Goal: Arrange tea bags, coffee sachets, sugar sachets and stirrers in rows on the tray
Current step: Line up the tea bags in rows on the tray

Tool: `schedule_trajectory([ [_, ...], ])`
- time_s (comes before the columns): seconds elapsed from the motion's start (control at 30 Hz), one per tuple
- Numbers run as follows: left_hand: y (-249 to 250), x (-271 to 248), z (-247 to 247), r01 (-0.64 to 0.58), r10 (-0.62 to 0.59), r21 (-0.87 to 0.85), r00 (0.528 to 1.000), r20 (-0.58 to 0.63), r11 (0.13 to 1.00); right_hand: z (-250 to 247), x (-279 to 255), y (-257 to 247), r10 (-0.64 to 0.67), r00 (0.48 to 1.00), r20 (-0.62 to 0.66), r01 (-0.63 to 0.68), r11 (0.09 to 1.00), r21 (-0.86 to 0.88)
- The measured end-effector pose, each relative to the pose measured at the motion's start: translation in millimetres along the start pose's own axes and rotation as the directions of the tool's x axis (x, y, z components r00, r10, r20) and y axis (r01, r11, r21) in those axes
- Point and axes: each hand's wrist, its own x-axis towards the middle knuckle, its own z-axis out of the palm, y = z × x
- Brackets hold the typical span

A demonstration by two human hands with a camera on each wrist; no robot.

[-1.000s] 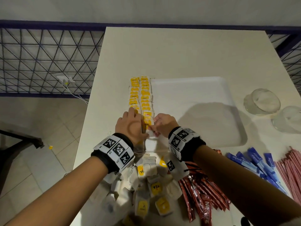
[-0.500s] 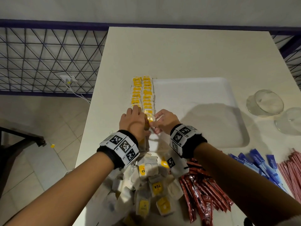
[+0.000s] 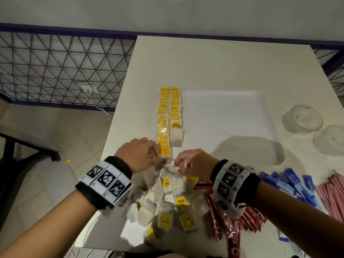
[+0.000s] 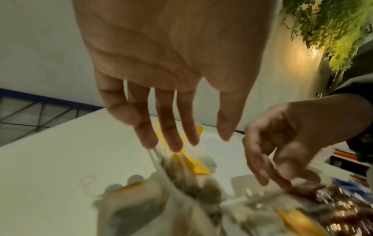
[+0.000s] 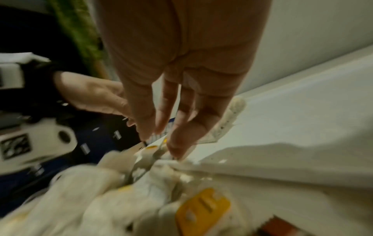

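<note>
Both hands over loose tea bags (image 3: 167, 205) at near tray (image 3: 230, 127) edge.
Left hand (image 3: 138, 154) fingers (image 4: 173, 127) straight, spread, empty; right hand (image 3: 191, 162) fingers (image 5: 181, 135) loosely extended, grip indeterminate. Two tea-bag rows (image 3: 169, 116) just beyond fingers, on tray's left side.

White tray (image 3: 232, 116) flat on table, mostly bare. Tea bags (image 3: 169, 112) with yellow tags laid in two overlapping rows along tray's left edge. Loose heap of tea bags (image 3: 167, 207) piled at table's near edge, just before tray. Red coffee sachets (image 3: 234, 220) fanned right of heap. Blue sugar sachets (image 3: 290, 185) scattered further right. Red-and-white stirrers (image 3: 333, 192) bundled at far right.
</note>
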Motion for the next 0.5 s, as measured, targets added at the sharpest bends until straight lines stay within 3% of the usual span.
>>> schedule_trajectory([
  [0.07, -10.2, -16.2, 8.9, -0.01, 0.005, 0.048, 0.994, 0.109, 0.999, 12.0, -3.3, -0.1, -0.056, 0.99, 0.133, 0.078, 0.983, -0.166],
  [0.17, -13.7, -33.8, 24.5, -0.03, 0.021, 0.036, 0.974, 0.225, 0.999, 24.6, -4.5, -6.8, -0.015, 0.97, 0.242, 0.108, 0.92, -0.376],
  [0.23, -12.7, -39.2, 38.3, 0.006, 0.0, -0.029, 0.978, 0.209, 1.0, 33.5, -4.3, -9.4, -0.056, 0.983, 0.176, 0.137, 0.861, -0.49],
  [0.27, -10.1, -41.0, 44.0, 0.031, -0.017, -0.066, 0.98, 0.199, 0.997, 38.5, -4.8, -10.7, -0.011, 0.976, 0.217, 0.122, 0.853, -0.507],
  [0.3, -7.5, -41.3, 49.3, 0.056, -0.037, -0.093, 0.98, 0.194, 0.994, 43.7, -4.6, -7.5, -0.051, 0.983, 0.177, 0.133, 0.859, -0.495],
  [0.4, 2.0, -38.6, 59.2, 0.099, -0.082, -0.098, 0.982, 0.169, 0.99, 45.2, -3.5, -5.0, -0.099, 0.964, 0.247, 0.222, 0.814, -0.537],
  [0.5, 6.4, -35.4, 64.9, 0.119, -0.125, 0.048, 0.981, 0.15, 0.992, 47.8, -6.1, -0.5, -0.117, 0.977, 0.179, 0.175, 0.919, -0.353],
])
